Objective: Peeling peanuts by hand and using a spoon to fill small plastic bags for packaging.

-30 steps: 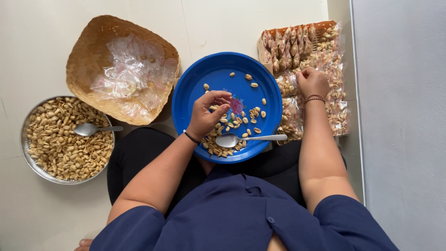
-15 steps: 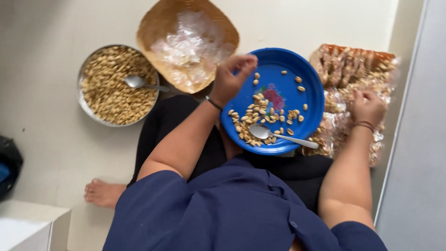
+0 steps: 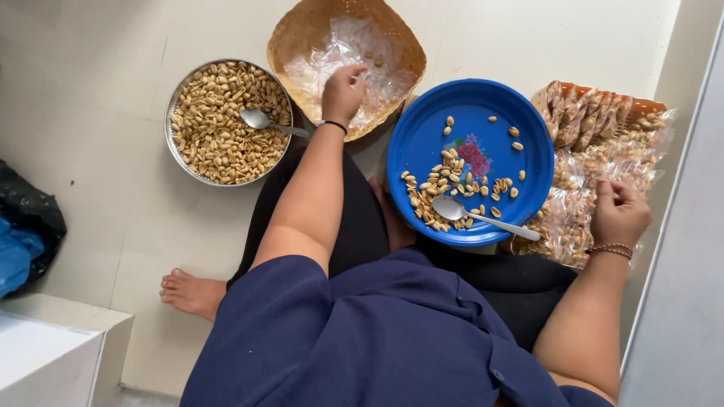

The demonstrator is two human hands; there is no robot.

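Both hands sit apart: left hand [image 3: 343,92] in woven basket [image 3: 302,34], right hand [image 3: 618,213] seemingly on packets [image 3: 596,143].

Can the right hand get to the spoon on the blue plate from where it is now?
Probably yes. The right hand rests on the packed bags just beside the blue plate, and the spoon has its handle pointing toward that hand, with nothing lying between them.

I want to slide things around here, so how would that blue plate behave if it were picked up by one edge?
The blue plate looks like thin, stiff plastic, so probably light. The loose peanuts heaped to one side and the spoon lying over its rim would likely slide or spill if it tilted. It seems to rest on the lap, so a push could tip it.
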